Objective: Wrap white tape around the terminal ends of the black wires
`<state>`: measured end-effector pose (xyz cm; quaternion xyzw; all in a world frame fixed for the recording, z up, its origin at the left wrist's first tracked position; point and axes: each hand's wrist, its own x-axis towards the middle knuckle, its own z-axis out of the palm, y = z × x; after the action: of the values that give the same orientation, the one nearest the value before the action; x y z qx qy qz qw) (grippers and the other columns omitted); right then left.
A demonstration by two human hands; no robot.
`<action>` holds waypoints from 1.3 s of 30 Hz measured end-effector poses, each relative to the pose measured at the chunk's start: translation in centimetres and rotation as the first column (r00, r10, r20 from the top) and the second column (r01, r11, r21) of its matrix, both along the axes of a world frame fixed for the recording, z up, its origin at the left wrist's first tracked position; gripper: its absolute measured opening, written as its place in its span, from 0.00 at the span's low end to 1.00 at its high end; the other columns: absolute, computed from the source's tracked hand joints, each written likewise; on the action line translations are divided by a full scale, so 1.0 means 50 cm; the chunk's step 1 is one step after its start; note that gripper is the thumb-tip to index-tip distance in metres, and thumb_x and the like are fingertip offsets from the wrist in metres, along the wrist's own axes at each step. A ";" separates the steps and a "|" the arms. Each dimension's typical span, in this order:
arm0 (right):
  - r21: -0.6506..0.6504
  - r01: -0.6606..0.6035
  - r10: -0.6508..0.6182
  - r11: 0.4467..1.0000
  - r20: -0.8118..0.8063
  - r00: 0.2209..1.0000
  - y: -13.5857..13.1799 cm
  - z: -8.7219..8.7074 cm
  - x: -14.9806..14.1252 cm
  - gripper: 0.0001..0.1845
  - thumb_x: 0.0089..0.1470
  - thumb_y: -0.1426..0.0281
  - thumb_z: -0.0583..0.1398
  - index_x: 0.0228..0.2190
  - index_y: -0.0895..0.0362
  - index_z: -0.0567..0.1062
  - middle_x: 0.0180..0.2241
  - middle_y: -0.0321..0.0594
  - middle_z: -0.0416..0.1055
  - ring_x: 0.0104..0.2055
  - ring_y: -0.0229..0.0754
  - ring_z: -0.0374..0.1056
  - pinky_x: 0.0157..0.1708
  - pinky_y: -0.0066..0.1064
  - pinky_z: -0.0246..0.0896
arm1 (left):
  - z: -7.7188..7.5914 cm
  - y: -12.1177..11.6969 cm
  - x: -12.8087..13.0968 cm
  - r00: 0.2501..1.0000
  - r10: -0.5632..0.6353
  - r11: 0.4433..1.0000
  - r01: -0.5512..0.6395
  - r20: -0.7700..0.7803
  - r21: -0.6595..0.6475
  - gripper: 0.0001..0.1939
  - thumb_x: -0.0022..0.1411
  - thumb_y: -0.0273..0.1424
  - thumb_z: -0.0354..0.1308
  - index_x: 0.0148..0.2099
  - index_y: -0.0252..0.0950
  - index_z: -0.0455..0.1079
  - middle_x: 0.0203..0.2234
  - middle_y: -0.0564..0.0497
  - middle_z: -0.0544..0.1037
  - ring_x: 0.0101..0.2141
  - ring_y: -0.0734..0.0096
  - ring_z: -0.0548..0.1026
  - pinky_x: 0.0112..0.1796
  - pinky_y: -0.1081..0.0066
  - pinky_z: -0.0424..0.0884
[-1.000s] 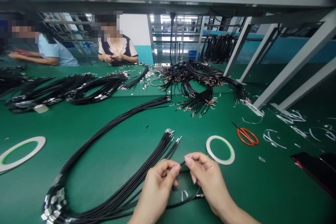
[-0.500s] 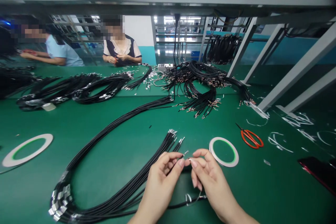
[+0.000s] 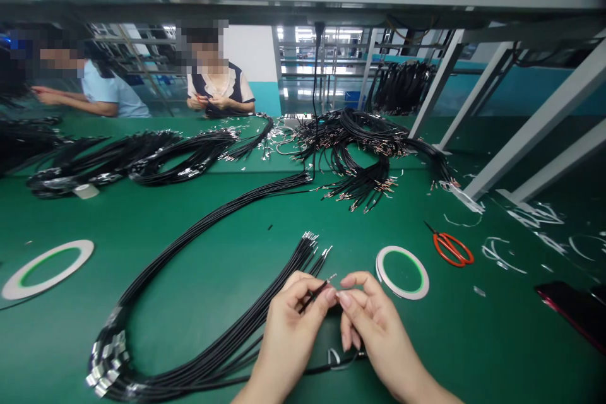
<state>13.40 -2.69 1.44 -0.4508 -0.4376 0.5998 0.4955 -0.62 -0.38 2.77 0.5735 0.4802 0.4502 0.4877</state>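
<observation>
My left hand [image 3: 291, 328] pinches a black crimped wire [image 3: 313, 297] beside a bundle of black wires [image 3: 279, 271] on the green surface [image 3: 473, 341]. My right hand [image 3: 372, 328] is narrowly curled just beside it; whether it holds anything, I cannot tell.

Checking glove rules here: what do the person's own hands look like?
The left hand and right hand are bare: no gloves, rings or watch show. The forearms are uncovered, with no sleeve in view, and the nails are short.

No legible text, labels or markings, seemingly
</observation>
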 end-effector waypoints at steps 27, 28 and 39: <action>0.190 0.247 -0.284 0.950 0.207 0.936 0.005 0.010 0.022 0.08 0.55 0.64 0.61 0.32 0.57 0.75 0.25 0.38 0.70 0.22 0.35 0.64 0.19 0.23 0.60 | -0.005 -0.008 -0.003 0.993 0.048 0.983 -0.027 -0.112 0.182 0.08 0.62 0.30 0.55 0.42 0.38 0.75 0.33 0.49 0.74 0.33 0.69 0.74 0.35 0.72 0.72; 0.263 0.253 -0.314 0.931 0.227 0.922 0.002 0.009 0.023 0.07 0.55 0.66 0.60 0.32 0.56 0.75 0.27 0.39 0.72 0.23 0.36 0.66 0.19 0.24 0.63 | -0.005 -0.009 -0.003 0.991 0.058 0.982 -0.034 -0.122 0.185 0.08 0.62 0.30 0.56 0.41 0.38 0.75 0.32 0.49 0.74 0.32 0.69 0.74 0.34 0.72 0.72; 0.764 -0.202 -0.333 0.613 0.482 0.810 -0.005 -0.010 0.036 0.20 0.50 0.85 0.59 0.44 0.57 0.71 0.48 0.48 0.74 0.45 0.46 0.74 0.43 0.31 0.71 | -0.008 -0.019 0.005 0.997 0.028 1.000 -0.028 0.068 0.012 0.15 0.61 0.35 0.56 0.49 0.40 0.74 0.29 0.53 0.66 0.25 0.76 0.72 0.25 0.76 0.72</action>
<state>15.22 -2.92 0.92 -0.3638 -0.7663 0.1580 0.5055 -0.40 -1.33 2.39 0.5541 0.4684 0.4793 0.4938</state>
